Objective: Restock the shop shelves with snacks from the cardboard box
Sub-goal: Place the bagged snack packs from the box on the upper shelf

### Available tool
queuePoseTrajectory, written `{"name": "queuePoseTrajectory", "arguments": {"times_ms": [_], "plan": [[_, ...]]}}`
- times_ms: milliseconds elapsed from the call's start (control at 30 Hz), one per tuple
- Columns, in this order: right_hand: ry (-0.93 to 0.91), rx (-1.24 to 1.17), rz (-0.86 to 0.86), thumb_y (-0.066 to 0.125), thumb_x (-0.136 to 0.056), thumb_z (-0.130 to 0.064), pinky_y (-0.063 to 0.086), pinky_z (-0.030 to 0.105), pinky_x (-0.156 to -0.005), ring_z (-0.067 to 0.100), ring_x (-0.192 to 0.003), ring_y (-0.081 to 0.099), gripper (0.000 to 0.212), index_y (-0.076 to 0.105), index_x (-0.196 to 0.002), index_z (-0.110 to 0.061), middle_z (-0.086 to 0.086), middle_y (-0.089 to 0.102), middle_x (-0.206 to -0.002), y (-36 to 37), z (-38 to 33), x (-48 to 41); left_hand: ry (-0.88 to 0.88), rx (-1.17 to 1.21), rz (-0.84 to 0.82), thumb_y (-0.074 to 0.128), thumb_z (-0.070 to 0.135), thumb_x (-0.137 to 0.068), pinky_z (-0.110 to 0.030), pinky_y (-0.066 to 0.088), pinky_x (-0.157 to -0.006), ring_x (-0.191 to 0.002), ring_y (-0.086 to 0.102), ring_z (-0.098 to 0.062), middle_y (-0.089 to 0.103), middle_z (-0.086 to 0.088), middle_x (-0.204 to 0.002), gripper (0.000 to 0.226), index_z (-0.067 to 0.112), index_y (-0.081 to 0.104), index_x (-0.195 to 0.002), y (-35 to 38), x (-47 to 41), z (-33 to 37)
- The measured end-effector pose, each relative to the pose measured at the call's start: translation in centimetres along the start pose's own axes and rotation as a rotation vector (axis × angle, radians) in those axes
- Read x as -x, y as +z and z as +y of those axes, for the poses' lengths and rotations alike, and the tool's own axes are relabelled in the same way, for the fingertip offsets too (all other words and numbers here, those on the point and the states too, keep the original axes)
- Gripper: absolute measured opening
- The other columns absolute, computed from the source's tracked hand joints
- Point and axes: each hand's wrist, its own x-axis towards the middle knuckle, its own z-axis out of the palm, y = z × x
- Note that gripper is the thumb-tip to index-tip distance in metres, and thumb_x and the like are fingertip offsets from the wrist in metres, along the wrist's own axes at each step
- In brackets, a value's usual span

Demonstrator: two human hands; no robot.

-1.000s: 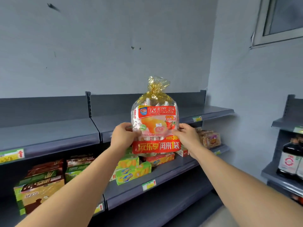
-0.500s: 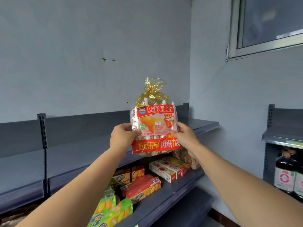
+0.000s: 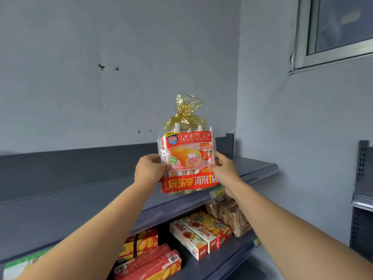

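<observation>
While gripped on both sides and not yet set down: bag of Daliyuan strawberry pies [image 3: 186, 158], clear wrap with a gold-tied top, held upright in front of the top shelf [image 3: 80, 184], base about level with the shelf's front edge. Hard to tell whether resting on the board or just clear of it.

Left hand [image 3: 150, 170] clamped on the bag's left edge, fingers [image 3: 156, 158] curled round the side, thumb across the front. Right hand [image 3: 223, 168] pinching the right edge in the same way.

Below, on the second shelf [image 3: 232, 259]: white-and-red biscuit boxes [image 3: 193, 237], red boxes printed with yellow cakes [image 3: 149, 261], and a clear bag of brown pastries [image 3: 228, 215] at the right end.

Judged stage: placing of this one bag, close to its end. Left to do here: lower onto the top shelf, push back from the edge, let go. Cardboard box out of view, so no telling how much stock remains. Second shelf partly filled already, with gaps between the groups.
</observation>
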Motion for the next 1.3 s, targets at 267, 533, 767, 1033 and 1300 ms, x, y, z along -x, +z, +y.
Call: {"name": "queuePoseTrajectory", "arguments": {"times_ms": [267,533,767,1033,1300], "plan": [[0.037,-0.057,-0.055,0.054,-0.098,-0.02,0.058,0.037,-0.08,0.014,-0.09,0.067,0.041,0.045,-0.138,-0.024,-0.008,0.063,-0.1,0.2,3.9,-9.0,0.028,-0.041,0.042,0.073,0.022,-0.084,-0.047,0.058,-0.082,-0.088,0.071,-0.023,0.069,-0.003,-0.102,0.034,0.015,0.062,-0.115,5.2,-8.2,-1.7],[0.08,-0.041,-0.051,0.056,-0.097,-0.019,0.055,0.034,-0.081,0.013,-0.086,0.062,0.019,0.042,-0.11,-0.018,-0.005,0.058,-0.093,1.1,7.2,-18.6,0.014,-0.027,0.085,0.069,0.023,-0.088,-0.047,0.059,-0.079,-0.085,0.071,-0.023,0.071,-0.002,-0.094,0.009,0.024,0.06,-0.086,9.9,-16.8,-4.2],[0.089,-0.054,-0.122,0.058,-0.096,-0.024,0.055,0.033,-0.078,0.014,-0.09,0.064,0.021,0.043,-0.109,-0.02,-0.003,0.06,-0.098,2.1,9.8,-24.2,-0.044,-0.026,0.125,0.061,0.018,-0.093,-0.046,0.059,-0.081,-0.085,0.07,-0.021,0.066,0.003,-0.085,0.016,0.027,0.056,-0.08,12.6,-20.9,-5.7],[0.101,-0.072,-0.257,0.057,-0.096,-0.023,0.044,0.024,-0.06,0.016,-0.094,0.064,0.007,0.051,-0.098,-0.019,0.001,0.065,-0.102,3.0,11.8,-29.0,-0.092,-0.071,0.165,0.059,0.021,-0.095,-0.046,0.059,-0.082,-0.088,0.07,-0.022,0.064,0.005,-0.089,0.001,0.022,0.058,-0.095,14.6,-23.1,-6.8],[0.135,-0.106,-0.338,0.059,-0.095,-0.019,0.047,0.03,-0.075,0.02,-0.105,0.06,0.029,0.043,-0.118,-0.016,0.003,0.06,-0.113,4.0,13.5,-32.5,-0.127,-0.139,0.15,0.05,0.017,-0.097,-0.044,0.058,-0.085,-0.09,0.068,-0.021,0.066,0.001,-0.098,0.013,0.013,0.058,-0.106,16.0,-25.0,-7.4]]}}
